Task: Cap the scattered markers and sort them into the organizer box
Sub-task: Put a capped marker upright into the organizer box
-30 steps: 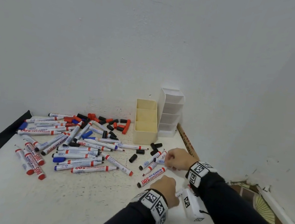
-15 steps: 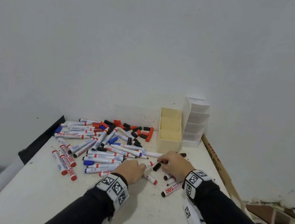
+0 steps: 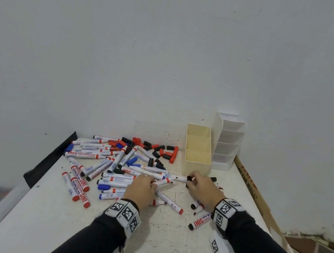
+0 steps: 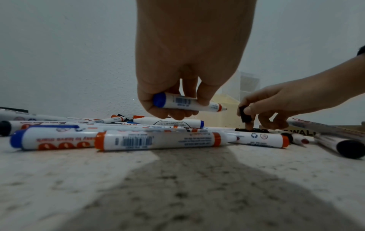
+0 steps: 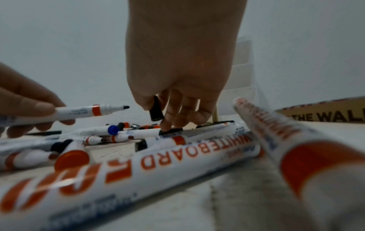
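My left hand (image 3: pixel 142 188) grips an uncapped white marker (image 4: pixel 187 104) a little above the table, its dark tip pointing right; the same marker (image 5: pixel 79 113) shows in the right wrist view. My right hand (image 3: pixel 199 185) pinches a black cap (image 5: pixel 156 110) between thumb and finger, just right of that tip and apart from it; the cap (image 4: pixel 244 114) also shows in the left wrist view. Several markers and loose red and black caps (image 3: pixel 159 151) lie in a pile (image 3: pixel 103 169). The cream organizer box (image 3: pixel 197 150) stands behind my right hand with nothing visible in its compartments.
A white tiered organizer (image 3: pixel 227 143) stands beside the cream box against the wall. A few markers (image 3: pixel 200 221) lie under my right wrist. A cardboard piece (image 3: pixel 252 190) runs along the table's right edge; a black strip (image 3: pixel 52 157) borders the left edge.
My left hand moved from near my right wrist to the pile and lifted a marker off it. My right hand picked up a black cap near the cream box. The head view shifted right.
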A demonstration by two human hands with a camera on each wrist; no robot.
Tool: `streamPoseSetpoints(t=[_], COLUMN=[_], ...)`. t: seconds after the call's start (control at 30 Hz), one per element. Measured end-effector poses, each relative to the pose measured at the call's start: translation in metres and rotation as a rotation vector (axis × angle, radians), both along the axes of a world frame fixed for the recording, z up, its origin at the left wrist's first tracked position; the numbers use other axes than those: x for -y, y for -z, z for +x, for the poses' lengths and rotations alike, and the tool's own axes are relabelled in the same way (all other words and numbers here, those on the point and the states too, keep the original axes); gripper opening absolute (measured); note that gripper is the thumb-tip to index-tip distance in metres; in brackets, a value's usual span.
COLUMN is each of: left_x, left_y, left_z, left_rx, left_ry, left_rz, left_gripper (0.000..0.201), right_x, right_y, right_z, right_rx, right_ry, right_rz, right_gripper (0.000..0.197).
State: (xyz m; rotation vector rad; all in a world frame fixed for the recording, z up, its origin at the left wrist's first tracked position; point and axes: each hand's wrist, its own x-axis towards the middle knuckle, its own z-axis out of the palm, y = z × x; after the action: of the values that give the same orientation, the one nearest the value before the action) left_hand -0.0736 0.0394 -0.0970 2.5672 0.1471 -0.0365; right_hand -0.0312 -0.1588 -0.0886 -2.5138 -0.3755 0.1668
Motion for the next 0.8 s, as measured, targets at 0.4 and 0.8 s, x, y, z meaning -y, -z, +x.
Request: streamPoseSetpoints(t=[0.4,0.8], left_x=[0.004,0.015], left_y=[0.006,0.010], left_z=[-0.001,0.001], left_rx=[0.084,0.114], left_ry=[0.007,0.090], left_rz=[0.010,-0.064], left_gripper=[0.029,0.031], right_x=[0.010,0.019], right_y=[-0.001,0.007], right_z=[0.001,0.002], right_rx=[0.100,0.115], right_ry=[0.047,-0.065], right_rz=[0.214,0.150], right_gripper=[0.009,0.018])
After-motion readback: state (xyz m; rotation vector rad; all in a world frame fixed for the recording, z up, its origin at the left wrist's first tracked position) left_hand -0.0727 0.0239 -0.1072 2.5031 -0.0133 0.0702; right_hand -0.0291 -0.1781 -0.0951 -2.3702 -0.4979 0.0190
